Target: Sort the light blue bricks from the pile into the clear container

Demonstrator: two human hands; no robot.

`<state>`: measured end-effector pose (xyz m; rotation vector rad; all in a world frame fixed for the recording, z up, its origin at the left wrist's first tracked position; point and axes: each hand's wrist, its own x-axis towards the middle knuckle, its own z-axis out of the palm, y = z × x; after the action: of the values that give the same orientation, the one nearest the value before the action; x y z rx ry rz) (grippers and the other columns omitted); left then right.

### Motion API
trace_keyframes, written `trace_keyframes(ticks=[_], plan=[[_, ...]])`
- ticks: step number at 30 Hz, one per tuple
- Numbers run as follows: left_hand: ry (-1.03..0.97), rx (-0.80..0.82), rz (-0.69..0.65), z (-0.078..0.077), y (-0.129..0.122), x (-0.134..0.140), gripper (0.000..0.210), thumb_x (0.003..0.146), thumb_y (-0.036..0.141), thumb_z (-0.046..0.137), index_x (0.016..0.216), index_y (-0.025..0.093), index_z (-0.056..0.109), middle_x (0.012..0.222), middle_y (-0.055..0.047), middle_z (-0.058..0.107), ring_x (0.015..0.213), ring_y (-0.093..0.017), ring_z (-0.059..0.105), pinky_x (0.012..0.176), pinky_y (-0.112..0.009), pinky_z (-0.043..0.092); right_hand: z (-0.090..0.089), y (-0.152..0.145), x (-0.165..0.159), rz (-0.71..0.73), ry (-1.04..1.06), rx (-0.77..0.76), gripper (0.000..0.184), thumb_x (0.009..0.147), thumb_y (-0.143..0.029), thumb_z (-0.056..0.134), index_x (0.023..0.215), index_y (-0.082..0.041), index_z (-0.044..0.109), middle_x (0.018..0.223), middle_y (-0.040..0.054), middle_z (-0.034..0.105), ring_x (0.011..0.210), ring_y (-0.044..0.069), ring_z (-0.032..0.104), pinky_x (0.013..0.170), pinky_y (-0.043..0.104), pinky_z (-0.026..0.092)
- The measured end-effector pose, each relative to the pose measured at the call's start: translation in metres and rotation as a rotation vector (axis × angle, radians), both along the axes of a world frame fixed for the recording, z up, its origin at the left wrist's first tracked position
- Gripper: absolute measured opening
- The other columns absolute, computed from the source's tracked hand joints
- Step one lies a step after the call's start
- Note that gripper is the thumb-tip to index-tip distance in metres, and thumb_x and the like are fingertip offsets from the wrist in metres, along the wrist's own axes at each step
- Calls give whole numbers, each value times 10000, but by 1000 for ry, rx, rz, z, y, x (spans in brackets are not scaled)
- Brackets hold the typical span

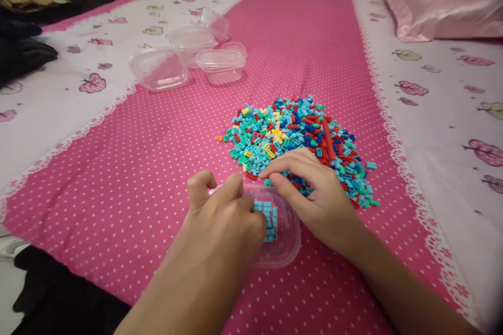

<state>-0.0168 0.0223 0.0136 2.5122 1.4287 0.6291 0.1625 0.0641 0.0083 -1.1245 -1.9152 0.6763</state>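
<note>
Brick pile (293, 138): no letters or numbers readable on the loose pieces.
Joined blue bricks (272, 222), on the near side of the brick pile: no marking readable.
Near tub (288, 254), also on the near side of the brick pile: no brand or label readable.
Clear tubs (161, 70), beyond the brick pile and to its left: no label readable.
Bedspread (165, 162), under the brick pile: printed trees and dots, no words readable; the smallest marks are too small to tell.
</note>
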Motion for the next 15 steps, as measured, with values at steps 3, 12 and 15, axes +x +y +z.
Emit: trace_keyframes(ticks=[3, 12, 15], plan=[[48, 8, -3, 8, 2, -1, 138, 974, 224, 633, 861, 203, 711, 911, -31, 714, 997, -218, 651, 1012, -483, 517, 0, 0, 1, -2, 43, -32, 170, 1017, -229, 556, 924, -255, 696, 925, -23, 742, 947, 181, 623, 880, 372, 440], [84, 24, 12, 13, 6, -1, 400, 931, 46, 528, 603, 246, 640, 595, 5, 604, 898, -218, 620, 1165, -610, 313, -3, 3, 1, -3, 22, -32, 174, 1010, -222, 558, 917, -258, 700, 920, -28, 750, 940, 186, 619, 877, 375, 427], [65, 7, 28, 11, 5, 1, 398, 914, 40, 552, 575, 238, 618, 585, 0, 591, 912, -230, 627, 1155, -610, 317, -3, 3, 1, -2, 15, -35, 168, 1006, -219, 561, 919, -259, 698, 922, -23, 749, 936, 189, 623, 871, 378, 428]])
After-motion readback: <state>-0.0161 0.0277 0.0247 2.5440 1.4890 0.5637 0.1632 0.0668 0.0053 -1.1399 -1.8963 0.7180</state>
